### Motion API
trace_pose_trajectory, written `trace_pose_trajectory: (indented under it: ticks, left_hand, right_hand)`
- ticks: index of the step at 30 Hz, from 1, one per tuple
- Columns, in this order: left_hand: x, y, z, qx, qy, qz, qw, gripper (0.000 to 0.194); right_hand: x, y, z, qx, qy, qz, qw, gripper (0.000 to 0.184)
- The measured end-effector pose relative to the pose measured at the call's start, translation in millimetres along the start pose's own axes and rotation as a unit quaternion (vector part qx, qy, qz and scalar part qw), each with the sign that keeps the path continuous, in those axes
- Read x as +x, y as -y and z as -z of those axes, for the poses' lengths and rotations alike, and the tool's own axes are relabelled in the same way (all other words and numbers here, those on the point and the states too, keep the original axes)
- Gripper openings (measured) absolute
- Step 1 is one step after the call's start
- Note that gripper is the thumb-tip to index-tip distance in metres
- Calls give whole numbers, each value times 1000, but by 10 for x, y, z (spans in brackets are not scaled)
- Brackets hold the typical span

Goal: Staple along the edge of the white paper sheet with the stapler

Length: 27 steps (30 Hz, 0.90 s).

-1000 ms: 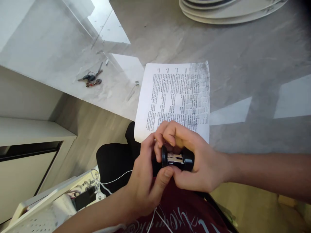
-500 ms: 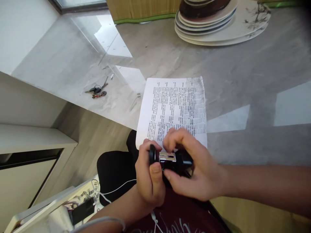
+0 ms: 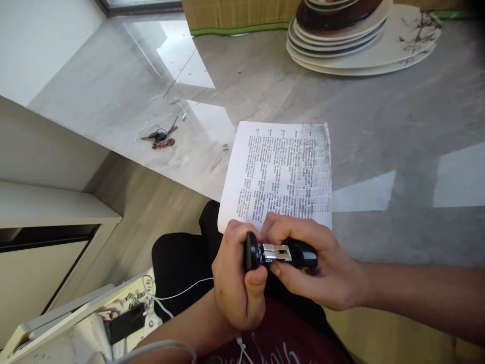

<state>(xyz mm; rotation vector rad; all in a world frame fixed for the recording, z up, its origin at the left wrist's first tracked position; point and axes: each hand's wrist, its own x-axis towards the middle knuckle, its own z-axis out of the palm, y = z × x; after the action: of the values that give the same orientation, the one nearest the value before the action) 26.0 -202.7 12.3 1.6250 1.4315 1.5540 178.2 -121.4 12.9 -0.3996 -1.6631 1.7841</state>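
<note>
Both of my hands grip a small black stapler (image 3: 280,254) with a silver metal middle, just above my lap at the table's near edge. My left hand (image 3: 238,273) is closed round its round black left end, thumb pressed below it. My right hand (image 3: 318,268) wraps the black body from the right, fingertips pinching near the metal part. A printed sheet of paper (image 3: 280,172) lies on the grey table (image 3: 379,116) right behind my hands, its near edge hanging over the table edge.
A stack of plates (image 3: 359,35) stands at the table's far right. A bunch of keys (image 3: 161,137) and a small metal bit (image 3: 225,147) lie to the left. A white box of odds and ends (image 3: 109,318) with a white cable sits lower left, beside a low cabinet (image 3: 45,227).
My left hand has shifted from fingering the end piece to closing its fist round it. The view has tilted up and moved slightly, showing more of the plates.
</note>
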Motion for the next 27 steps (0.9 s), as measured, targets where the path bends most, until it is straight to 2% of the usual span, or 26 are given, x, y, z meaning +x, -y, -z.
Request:
trace_pose_trajectory:
  ticks: [3, 8, 18, 22, 27]
  left_hand:
    - [-1, -1, 27, -2, 12, 1, 1000, 28]
    - [-8, 11, 35, -3, 18, -21, 1000, 27]
    - [29, 3, 5, 20, 19, -43, 999, 27]
    - [34, -12, -39, 42, 22, -56, 997, 31]
    - [15, -30, -109, 62, 0, -59, 996, 31]
  right_hand:
    - [3, 28, 3, 17, -8, -2, 1000, 32]
    - [23, 45, -3, 13, -3, 51, 999, 35]
    - [28, 32, 16, 31, 38, 2, 999, 39]
    - [27, 26, 21, 37, 41, 13, 998, 36]
    - [30, 3, 24, 60, 35, 26, 997, 35]
